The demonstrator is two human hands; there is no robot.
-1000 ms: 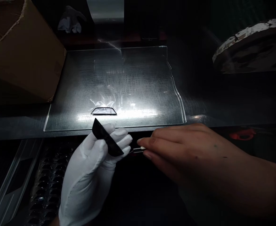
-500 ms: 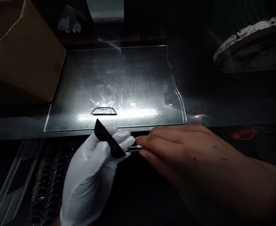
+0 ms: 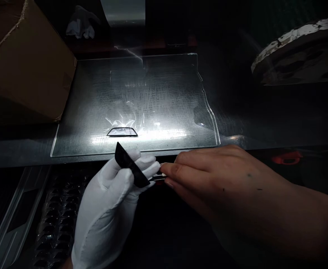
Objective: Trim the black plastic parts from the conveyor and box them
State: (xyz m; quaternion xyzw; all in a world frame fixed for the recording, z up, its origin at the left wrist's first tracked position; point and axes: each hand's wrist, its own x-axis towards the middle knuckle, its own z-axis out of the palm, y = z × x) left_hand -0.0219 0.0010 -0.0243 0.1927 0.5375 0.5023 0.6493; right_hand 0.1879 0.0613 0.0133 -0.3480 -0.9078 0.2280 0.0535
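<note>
My left hand [image 3: 110, 209], in a white glove, grips a small black curved piece [image 3: 129, 165] between thumb and fingers, just in front of the bench edge. My bare right hand [image 3: 222, 179] pinches a thin pointed tool [image 3: 157, 177] whose tip touches the lower end of the black piece. On the lit clear sheet [image 3: 164, 93] behind the hands lies a small transparent trapezoid piece [image 3: 122, 132] with a dark outline.
A brown cardboard box [image 3: 24, 63] stands at the back left beside the sheet. A white-speckled round object [image 3: 295, 48] sits at the back right. A tray of dark moulded pockets [image 3: 53, 220] lies low at the left. White gloves [image 3: 81, 24] lie at the back.
My right hand has moved left, bringing the tool's tip against the black piece. My left hand has shifted slightly right and up with the piece.
</note>
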